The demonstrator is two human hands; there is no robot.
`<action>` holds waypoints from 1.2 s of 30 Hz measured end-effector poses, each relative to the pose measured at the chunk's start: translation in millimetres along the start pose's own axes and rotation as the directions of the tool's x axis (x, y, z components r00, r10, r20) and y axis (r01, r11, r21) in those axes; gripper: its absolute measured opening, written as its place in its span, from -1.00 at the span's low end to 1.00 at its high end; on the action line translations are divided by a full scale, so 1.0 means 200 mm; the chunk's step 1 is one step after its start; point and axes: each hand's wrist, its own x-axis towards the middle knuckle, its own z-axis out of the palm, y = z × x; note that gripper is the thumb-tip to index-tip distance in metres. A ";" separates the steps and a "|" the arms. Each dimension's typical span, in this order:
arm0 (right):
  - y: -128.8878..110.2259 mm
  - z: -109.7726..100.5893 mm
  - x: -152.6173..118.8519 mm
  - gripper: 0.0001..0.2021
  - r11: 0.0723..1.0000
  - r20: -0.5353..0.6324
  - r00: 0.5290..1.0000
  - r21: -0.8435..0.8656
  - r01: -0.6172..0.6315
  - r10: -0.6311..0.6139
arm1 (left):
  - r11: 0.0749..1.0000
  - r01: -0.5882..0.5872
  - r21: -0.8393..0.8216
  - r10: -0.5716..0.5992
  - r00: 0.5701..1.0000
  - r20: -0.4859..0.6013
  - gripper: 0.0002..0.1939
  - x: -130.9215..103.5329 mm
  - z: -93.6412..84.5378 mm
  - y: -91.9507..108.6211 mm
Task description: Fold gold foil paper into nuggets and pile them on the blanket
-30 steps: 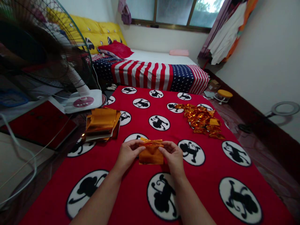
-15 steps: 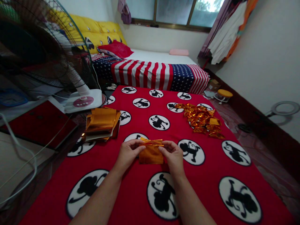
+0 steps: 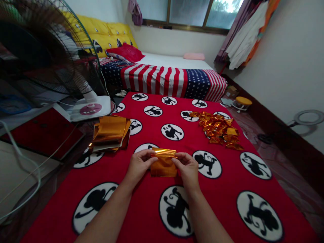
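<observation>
A sheet of shiny gold foil paper (image 3: 164, 168) is held by both its side edges, with a crease or fold running across its upper part. My left hand (image 3: 139, 165) pinches the left edge between thumb and fingers. On the opposite edge, my right hand (image 3: 186, 168) grips the paper the same way. To the left lies a stack of gold foil sheets (image 3: 112, 130), slightly fanned, with pale edges showing. Several folded gold paper pieces (image 3: 217, 130) are heaped in rows at the right.
Everything lies on a red cloth with black monkey prints (image 3: 141, 209). A floor fan (image 3: 88, 104) stands at the left, near a white cable (image 3: 37, 175). Beyond the cloth is a bed with a striped and starred cover (image 3: 162, 79). A yellow-topped stool (image 3: 243, 101) sits by the right wall.
The upper strip of the held foil shows wider and brighter now, tilted toward the light. Both hands keep their hold in nearly the same place.
</observation>
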 end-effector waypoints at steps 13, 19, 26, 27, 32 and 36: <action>0.00 0.00 -0.01 -0.81 1.000 -0.014 1.000 -0.022 0.005 -0.005 | 0.973 -0.141 0.182 0.146 0.989 -0.009 -0.86 0.00 -0.01 0.00; 0.02 0.00 -0.01 -0.85 0.999 -0.033 0.999 -0.053 0.010 -0.012 | 0.948 -0.199 0.247 0.203 0.979 0.008 -0.91 0.00 -0.01 0.01; 0.00 0.00 -0.02 -0.87 0.999 -0.045 0.999 -0.048 0.020 -0.022 | 0.951 -0.172 0.256 0.187 0.982 -0.034 -0.94 -0.01 0.01 0.04; 0.00 0.00 -0.02 -0.87 0.999 -0.047 0.999 -0.048 0.021 -0.024 | 0.950 -0.171 0.263 0.187 0.982 -0.038 -0.94 -0.01 0.01 0.04; 0.00 0.00 -0.02 -0.88 0.998 -0.042 0.999 -0.050 0.028 -0.030 | 0.941 -0.183 0.286 0.200 0.979 -0.031 -0.96 0.00 0.01 0.04; 0.00 0.00 -0.02 -0.88 0.999 -0.034 0.999 -0.038 0.021 -0.022 | 0.933 -0.220 0.286 0.233 0.972 -0.012 -0.97 0.00 0.00 0.02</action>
